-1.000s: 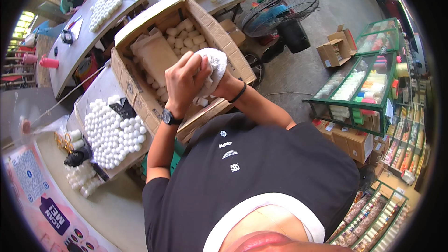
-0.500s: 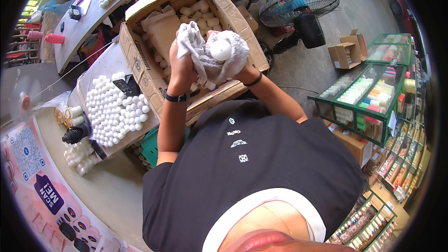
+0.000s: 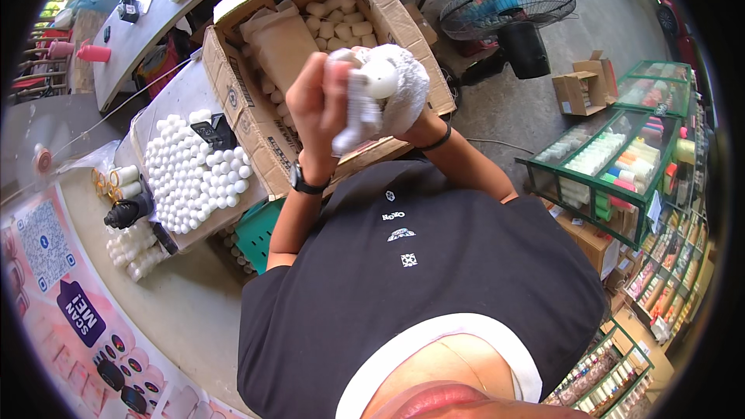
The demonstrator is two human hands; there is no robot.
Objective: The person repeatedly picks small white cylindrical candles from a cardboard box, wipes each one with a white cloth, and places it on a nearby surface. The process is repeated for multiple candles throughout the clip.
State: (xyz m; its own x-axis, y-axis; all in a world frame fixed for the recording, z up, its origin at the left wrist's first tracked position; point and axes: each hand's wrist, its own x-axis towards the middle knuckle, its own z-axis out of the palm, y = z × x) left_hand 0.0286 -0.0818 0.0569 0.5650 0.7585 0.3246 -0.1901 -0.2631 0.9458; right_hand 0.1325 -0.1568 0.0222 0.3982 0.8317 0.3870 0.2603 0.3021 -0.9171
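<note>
Apparently wiping a round white piece [image 3: 381, 79] above the cardboard box [image 3: 242, 116], pinching white towel [image 3: 411, 93] in left hand [image 3: 313, 99], cannot tell right hand's [image 3: 423, 127] grip, next calling for steady support.

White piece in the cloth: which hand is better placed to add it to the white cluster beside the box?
Probably the left hand: it's nearer that white cluster; the right hand sits farther, partly behind the cloth.

The left hand [image 3: 314, 109] is raised, its bent fingers blurred, near the right hand [image 3: 421, 129]; both forearms [image 3: 473, 167] extend forward and converge
</note>
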